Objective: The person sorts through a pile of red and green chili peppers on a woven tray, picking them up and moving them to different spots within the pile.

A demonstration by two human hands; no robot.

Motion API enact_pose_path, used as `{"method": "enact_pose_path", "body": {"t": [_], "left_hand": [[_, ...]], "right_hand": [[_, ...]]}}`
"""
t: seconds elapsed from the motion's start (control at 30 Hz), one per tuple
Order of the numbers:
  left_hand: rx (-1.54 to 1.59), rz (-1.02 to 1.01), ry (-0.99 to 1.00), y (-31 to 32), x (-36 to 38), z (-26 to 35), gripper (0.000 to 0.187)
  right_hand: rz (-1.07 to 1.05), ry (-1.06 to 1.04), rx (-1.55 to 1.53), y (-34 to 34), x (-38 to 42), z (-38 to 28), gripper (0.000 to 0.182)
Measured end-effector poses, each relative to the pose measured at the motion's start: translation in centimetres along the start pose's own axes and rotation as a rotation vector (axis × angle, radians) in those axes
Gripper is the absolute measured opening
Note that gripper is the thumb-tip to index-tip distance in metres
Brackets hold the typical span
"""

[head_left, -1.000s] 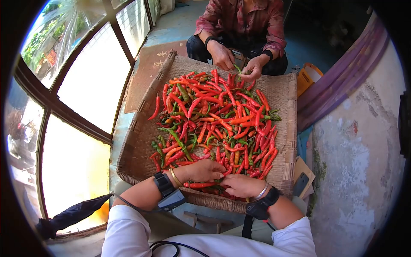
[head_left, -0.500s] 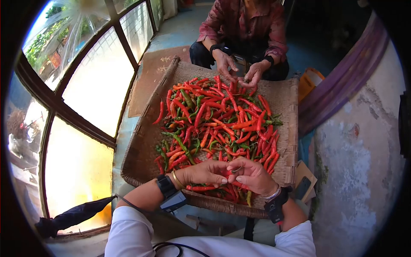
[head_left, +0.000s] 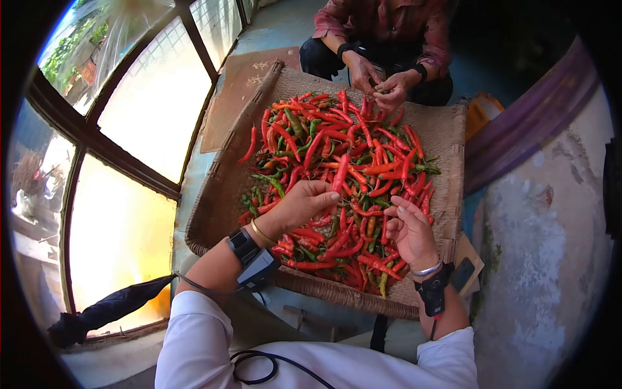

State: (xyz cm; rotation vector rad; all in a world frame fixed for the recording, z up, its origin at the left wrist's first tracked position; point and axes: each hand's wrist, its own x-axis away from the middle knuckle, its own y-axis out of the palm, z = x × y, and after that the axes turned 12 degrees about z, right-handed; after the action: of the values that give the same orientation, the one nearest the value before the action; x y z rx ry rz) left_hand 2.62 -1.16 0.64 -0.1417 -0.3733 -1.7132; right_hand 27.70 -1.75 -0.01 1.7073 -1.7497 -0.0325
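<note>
My left hand (head_left: 304, 206) pinches a red chili pepper (head_left: 340, 172) between thumb and fingers, with the pepper pointing up and away from me. Level with it to the right, my right hand (head_left: 413, 235) is open, its fingers loosely bent and apart, and I see nothing in it. Both hands are over a wide woven basket (head_left: 220, 188) with a heap of red, orange and green chili peppers (head_left: 317, 240). Some peppers under my hands are hidden.
Across the basket, a person in a patterned red shirt (head_left: 382, 26) holds something small in both hands (head_left: 382, 87). A framed window (head_left: 129, 214) and a dark folded umbrella (head_left: 110, 314) are at left. A peeling wall (head_left: 538, 259) and purple cloth (head_left: 531, 149) stand at right.
My hands have moved apart and farther out over the heap. My left hand now holds up a red chili pepper, and my right fingers have opened. The other person's hands have come together.
</note>
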Motion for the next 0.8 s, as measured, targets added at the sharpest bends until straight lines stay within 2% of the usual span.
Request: {"method": "enact_pose_path", "body": {"t": [0.03, 0.1, 0.17, 0.23, 0.27, 0.3, 0.37, 0.4, 0.5, 0.53, 0.57, 0.63, 0.67, 0.8], "left_hand": [[0.186, 0.151, 0.065, -0.6, -0.5, 0.6, 0.018], [0.296, 0.318, 0.13, -1.7, -1.5, 0.8, 0.021], [0.371, 0.373, 0.084, -1.4, -1.3, 0.4, 0.026], [0.173, 0.277, -0.055, -0.6, -0.7, -0.2, 0.028], [0.091, 0.135, -0.043, -0.7, -0.7, -1.1, 0.03], [0.108, 0.117, -0.059, -0.2, -0.5, -1.7, 0.03], [-0.219, -0.097, -0.107, 0.9, -0.1, -2.7, 0.03], [-0.386, -0.204, 0.006, 1.1, -0.3, -3.4, 0.032], [-0.518, -0.28, 0.064, 2.0, 0.4, -4.3, 0.031], [-0.657, -0.359, -0.006, 2.2, 0.5, -3.7, 0.03], [-0.653, -0.358, 0.005, 2.4, 0.4, -4.1, 0.03], [-0.761, -0.399, 0.226, 2.2, 0.7, -4.1, 0.032], [-0.809, -0.416, 0.155, 2.2, 0.6, -3.8, 0.034], [-0.815, -0.383, 0.174, 2.1, 0.6, -4.3, 0.036]], "right_hand": [[0.001, 0.001, 0.002, 0.0, 0.0, 0.1, 0.029], [-0.027, 0.008, 0.014, 0.0, 0.1, 0.0, 0.03], [-0.023, 0.022, 0.011, 0.1, 0.1, -0.1, 0.03], [0.003, 0.042, 0.002, 0.2, 0.5, -0.2, 0.03], [-0.009, 0.034, -0.025, 0.3, 0.7, -0.6, 0.029], [-0.014, 0.025, -0.047, 0.3, 0.9, -1.0, 0.028], [0.025, -0.011, -0.036, 0.3, 1.4, -1.9, 0.029], [0.025, -0.061, 0.008, 0.4, 1.6, -2.3, 0.03], [0.05, -0.145, 0.165, -0.7, 2.4, -3.3, 0.03], [0.065, -0.148, 0.355, -1.0, 2.7, -3.7, 0.03], [0.069, -0.153, 0.543, -1.1, 2.8, -4.2, 0.03], [0.018, -0.134, 0.643, -0.9, 2.1, -4.5, 0.03], [0.006, -0.104, 0.738, -0.6, 1.8, -4.5, 0.03], [-0.026, -0.104, 0.951, 0.0, -1.0, -2.7, 0.029]]}}
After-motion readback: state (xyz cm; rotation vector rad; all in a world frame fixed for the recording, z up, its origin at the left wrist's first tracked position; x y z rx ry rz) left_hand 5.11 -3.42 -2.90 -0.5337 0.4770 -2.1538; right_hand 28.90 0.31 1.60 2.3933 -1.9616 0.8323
